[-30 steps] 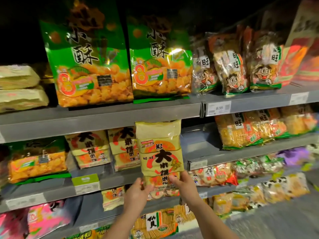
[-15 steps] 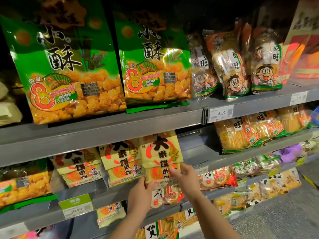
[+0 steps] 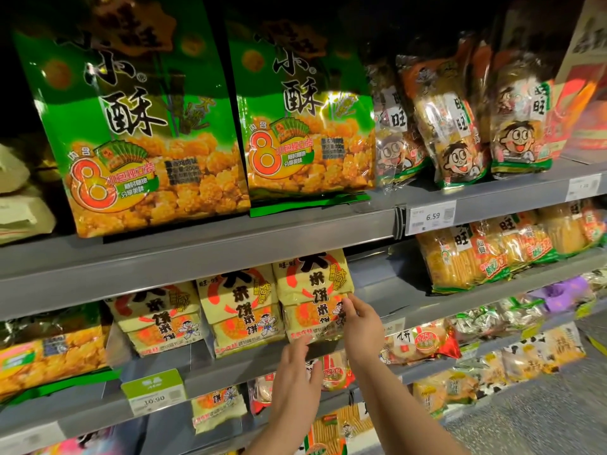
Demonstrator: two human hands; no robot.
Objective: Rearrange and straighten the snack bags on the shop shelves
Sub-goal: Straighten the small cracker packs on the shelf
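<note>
Touching the yellow bag — right hand, left hand open

two large green snack bags, three yellow rice-cracker bags, two hands

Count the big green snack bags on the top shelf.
2. The left green bag and the right green bag stand side by side on the top shelf, left of the clear cartoon packs. More may be hidden behind them.

Yellow bag now shelved; left hand released.
</note>
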